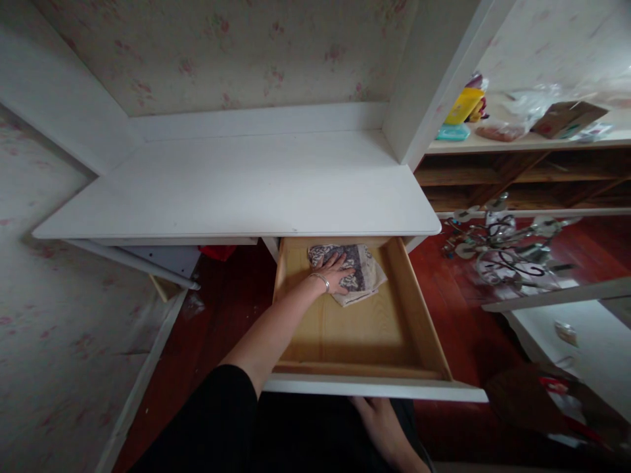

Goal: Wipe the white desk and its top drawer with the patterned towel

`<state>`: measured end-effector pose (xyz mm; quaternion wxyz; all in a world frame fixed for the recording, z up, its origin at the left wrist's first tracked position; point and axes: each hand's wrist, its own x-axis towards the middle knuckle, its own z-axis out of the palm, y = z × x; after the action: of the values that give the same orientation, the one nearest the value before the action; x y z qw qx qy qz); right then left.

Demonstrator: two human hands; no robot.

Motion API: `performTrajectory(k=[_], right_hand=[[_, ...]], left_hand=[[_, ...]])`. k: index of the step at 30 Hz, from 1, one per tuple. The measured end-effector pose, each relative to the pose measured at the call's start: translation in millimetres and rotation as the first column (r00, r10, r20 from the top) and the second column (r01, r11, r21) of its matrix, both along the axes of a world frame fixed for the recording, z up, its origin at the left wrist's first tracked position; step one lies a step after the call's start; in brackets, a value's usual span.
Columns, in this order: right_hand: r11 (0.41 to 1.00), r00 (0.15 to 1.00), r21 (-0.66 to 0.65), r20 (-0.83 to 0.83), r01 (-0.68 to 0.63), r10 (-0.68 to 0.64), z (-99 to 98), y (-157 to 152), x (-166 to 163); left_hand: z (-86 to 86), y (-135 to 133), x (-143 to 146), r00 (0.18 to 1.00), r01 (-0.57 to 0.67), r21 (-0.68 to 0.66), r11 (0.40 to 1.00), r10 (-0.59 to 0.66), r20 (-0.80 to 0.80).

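My left hand [334, 272], with a bracelet at the wrist, lies flat on a folded patterned cloth [367, 269]. Its fingers are spread over the dark, figured part of the cloth, whose pale edge sticks out to the right. Under the cloth is the wooden bottom of a pulled-out drawer [365, 335], towards its back. My right hand [383, 424] is low in front of the drawer, against the underside of its white front panel [374, 387]. The panel hides most of its fingers, so their grip does not show.
Above the drawer spreads a white desktop [266, 184] with side uprights. To the right, a chandelier [517, 249] lies on the red floor, near a low shelf [493, 148] bearing a cardboard box [569, 119] and plastic bags. A white panel [576, 328] stands at lower right.
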<state>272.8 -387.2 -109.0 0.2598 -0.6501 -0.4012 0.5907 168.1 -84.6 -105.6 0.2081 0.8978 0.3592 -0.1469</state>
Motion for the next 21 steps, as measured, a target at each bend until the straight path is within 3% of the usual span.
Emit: performTrajectory(k=[6, 11, 21], right_hand=[[1.0, 0.999, 0.021, -0.028, -0.015, 0.016, 1.7, 1, 1], [0.999, 0.999, 0.034, -0.037, 0.003, -0.002, 0.3, 0, 2], [1.0, 1.0, 0.015, -0.006, -0.019, 0.019, 6.3, 6, 2]], left_hand=[[-5.3, -11, 50, 0.998, 0.043, 0.025, 0.999, -0.044, 0.052], [3.4, -23, 56, 0.997, 0.067, 0.027, 0.997, -0.068, 0.029], [25.7, -126, 30, 0.945, 0.294, 0.171, 0.94, -0.312, 0.092]])
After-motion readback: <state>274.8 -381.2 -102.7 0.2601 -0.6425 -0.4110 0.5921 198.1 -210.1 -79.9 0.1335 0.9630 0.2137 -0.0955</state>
